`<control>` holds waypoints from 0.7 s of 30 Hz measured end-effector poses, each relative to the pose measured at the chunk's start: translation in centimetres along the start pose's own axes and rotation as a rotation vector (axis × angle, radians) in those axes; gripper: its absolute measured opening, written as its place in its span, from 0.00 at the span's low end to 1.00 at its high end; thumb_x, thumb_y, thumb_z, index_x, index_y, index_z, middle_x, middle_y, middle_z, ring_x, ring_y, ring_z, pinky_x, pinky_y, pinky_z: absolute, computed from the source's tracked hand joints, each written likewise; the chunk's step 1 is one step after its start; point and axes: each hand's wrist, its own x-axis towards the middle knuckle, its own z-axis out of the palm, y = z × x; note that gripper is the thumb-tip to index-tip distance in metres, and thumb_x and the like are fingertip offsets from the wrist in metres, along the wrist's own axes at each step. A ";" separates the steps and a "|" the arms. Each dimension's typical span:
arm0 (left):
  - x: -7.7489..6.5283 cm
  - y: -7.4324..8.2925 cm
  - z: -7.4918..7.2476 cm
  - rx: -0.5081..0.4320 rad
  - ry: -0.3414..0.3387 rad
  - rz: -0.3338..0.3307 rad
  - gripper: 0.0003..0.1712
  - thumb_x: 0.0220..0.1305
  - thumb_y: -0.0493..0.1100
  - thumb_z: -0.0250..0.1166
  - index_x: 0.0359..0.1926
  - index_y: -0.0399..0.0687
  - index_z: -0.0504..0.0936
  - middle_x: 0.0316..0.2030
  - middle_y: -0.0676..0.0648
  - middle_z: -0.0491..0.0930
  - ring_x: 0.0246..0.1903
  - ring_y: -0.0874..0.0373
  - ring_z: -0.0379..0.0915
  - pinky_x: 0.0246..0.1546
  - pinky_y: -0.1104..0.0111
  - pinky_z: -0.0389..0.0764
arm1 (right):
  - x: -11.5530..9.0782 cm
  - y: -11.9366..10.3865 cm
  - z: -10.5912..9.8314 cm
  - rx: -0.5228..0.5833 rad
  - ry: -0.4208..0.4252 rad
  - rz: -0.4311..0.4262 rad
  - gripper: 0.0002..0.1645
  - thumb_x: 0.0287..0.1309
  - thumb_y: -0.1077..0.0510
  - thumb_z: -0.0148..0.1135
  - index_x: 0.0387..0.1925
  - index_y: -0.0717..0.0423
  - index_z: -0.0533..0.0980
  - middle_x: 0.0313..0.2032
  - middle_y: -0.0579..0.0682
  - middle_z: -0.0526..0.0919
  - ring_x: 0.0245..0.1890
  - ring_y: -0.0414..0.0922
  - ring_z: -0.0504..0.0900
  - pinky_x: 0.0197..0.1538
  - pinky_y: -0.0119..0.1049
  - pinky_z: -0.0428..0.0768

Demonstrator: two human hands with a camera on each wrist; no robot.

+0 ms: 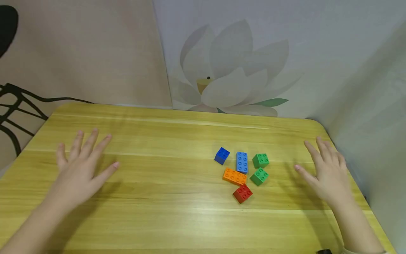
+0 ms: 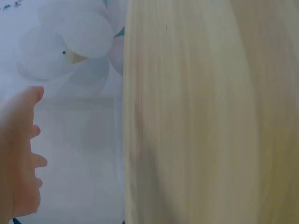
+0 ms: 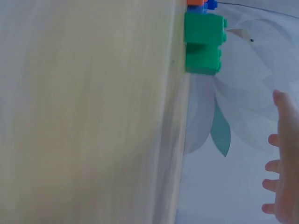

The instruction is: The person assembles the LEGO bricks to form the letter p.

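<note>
My left hand [image 1: 79, 173] hovers over the table's left side with its fingers spread, holding nothing. On the right side my right hand [image 1: 331, 176] is held the same way, fingers apart and nothing in it. Between them, nearer the right hand, lies a loose group of toy building bricks: a dark blue brick [image 1: 222, 156], a longer light blue brick [image 1: 241, 162], an orange brick [image 1: 234, 176], a red brick [image 1: 243, 193], and two green bricks, the rear green brick [image 1: 260, 161] and the front green brick [image 1: 259, 176]. In the right wrist view, green bricks [image 3: 204, 29] show beyond the tabletop.
The wooden table [image 1: 152, 211] has rounded back corners. Behind it hangs a pale wall covering with a lotus flower print [image 1: 234, 74], and a pale curtain-like surface [image 1: 374, 123] runs along the right edge. A black metal frame [image 1: 19, 102] stands at the left.
</note>
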 end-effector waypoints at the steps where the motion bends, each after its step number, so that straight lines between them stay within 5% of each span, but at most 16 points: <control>1: 0.0 0.3 0.1 -0.006 0.013 0.006 0.42 0.67 0.59 0.54 0.75 0.50 0.49 0.74 0.40 0.37 0.71 0.41 0.20 0.60 0.41 0.13 | -0.1 -0.2 0.1 0.019 0.012 -0.003 0.46 0.62 0.38 0.55 0.74 0.51 0.52 0.73 0.62 0.45 0.71 0.60 0.40 0.65 0.69 0.36; 11: -0.1 3.1 1.1 -0.160 0.128 0.085 0.41 0.63 0.54 0.60 0.73 0.47 0.56 0.72 0.38 0.48 0.71 0.40 0.32 0.64 0.40 0.23 | -0.4 -2.1 0.8 0.206 0.124 -0.082 0.39 0.61 0.46 0.61 0.70 0.54 0.60 0.69 0.62 0.57 0.67 0.65 0.54 0.65 0.68 0.46; 21: 0.1 6.0 3.3 -0.333 0.197 0.159 0.42 0.56 0.47 0.66 0.69 0.43 0.62 0.69 0.38 0.58 0.69 0.40 0.44 0.68 0.44 0.34 | -1.1 -3.4 1.5 0.492 0.093 -0.011 0.36 0.59 0.62 0.63 0.69 0.50 0.63 0.68 0.57 0.61 0.66 0.61 0.58 0.63 0.69 0.52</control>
